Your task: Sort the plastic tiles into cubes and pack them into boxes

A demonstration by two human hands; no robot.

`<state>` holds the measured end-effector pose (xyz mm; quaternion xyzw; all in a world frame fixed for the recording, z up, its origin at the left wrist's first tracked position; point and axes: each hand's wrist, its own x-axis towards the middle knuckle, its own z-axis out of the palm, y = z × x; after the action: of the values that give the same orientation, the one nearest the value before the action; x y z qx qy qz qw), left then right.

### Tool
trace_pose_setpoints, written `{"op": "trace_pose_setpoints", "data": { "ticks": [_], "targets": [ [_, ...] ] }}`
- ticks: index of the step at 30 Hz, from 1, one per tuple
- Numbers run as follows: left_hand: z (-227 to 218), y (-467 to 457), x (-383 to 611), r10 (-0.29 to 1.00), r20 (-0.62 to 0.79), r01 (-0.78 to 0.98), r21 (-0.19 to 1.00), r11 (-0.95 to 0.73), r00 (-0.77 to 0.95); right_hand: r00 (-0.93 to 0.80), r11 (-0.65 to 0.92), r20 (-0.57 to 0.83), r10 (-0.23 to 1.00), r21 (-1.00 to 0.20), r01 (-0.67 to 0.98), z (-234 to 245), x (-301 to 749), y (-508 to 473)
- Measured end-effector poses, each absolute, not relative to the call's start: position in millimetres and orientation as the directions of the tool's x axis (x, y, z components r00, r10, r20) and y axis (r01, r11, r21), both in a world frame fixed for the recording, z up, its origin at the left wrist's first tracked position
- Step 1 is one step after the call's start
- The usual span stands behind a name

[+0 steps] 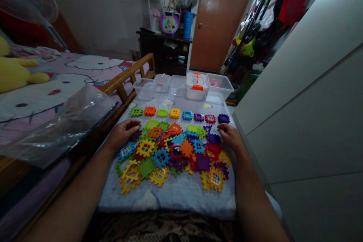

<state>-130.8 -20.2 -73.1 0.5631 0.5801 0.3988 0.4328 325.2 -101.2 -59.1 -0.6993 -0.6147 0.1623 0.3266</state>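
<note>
The pieces (186,148) lie in a loose, overlapping pile across the middle of the tabletop (167,205), reaching from near its left edge to near its right edge, with a bare strip of cloth along the near edge. Beyond the pile, a row (174,113) of eight separate groups, seemingly small stacks, runs from green at the left to dark purple at the right; clear boxes (144,90) and a lidded box (195,92) with orange clips stand along the far edge. The pieces look like thin moulded plastic, so each should be light, stiff, fairly slick on its flat faces and hardly fragile, though the fine window bars may be the weakest part. The toothed rims look the best place to take hold, pinched between thumb and fingers; interlocked teeth could drag a neighbour along. The left hand (126,134) is at the pile's left side, its grip partly open with fingers loosely bent and nothing seen in it. The right hand (230,138) is at the right side, near the dark purple group, its grip also loosely parted and seemingly empty; whether either hand's fingertips touch a piece, I cannot tell.
</note>
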Motion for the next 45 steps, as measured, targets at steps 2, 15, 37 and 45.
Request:
{"op": "trace_pose_setpoints", "data": {
  "ticks": [2,15,37,45],
  "targets": [
    [-71.8,-21.0,-130.2,0.999,-0.05,0.319,0.947,0.047,0.002,0.172,-0.037,0.152,0.973,-0.637,0.77,-59.2,327.5,-102.5],
    [-71.0,-20.5,-130.6,1.0,-0.022,0.374,0.927,0.016,0.012,-0.116,0.051,-0.071,0.991,-0.595,0.802,-57.0,339.9,-115.0],
    [-68.9,-21.7,-129.7,0.999,-0.044,0.389,0.92,0.037,0.009,0.268,-0.104,0.115,0.957,-0.723,0.683,-67.5,355.2,-110.7],
    [-72.7,-19.4,-133.6,0.998,-0.06,0.38,0.924,0.041,0.036,0.067,-0.033,0.053,0.996,-0.49,0.871,-76.5,362.5,-114.0]
  ]
}}
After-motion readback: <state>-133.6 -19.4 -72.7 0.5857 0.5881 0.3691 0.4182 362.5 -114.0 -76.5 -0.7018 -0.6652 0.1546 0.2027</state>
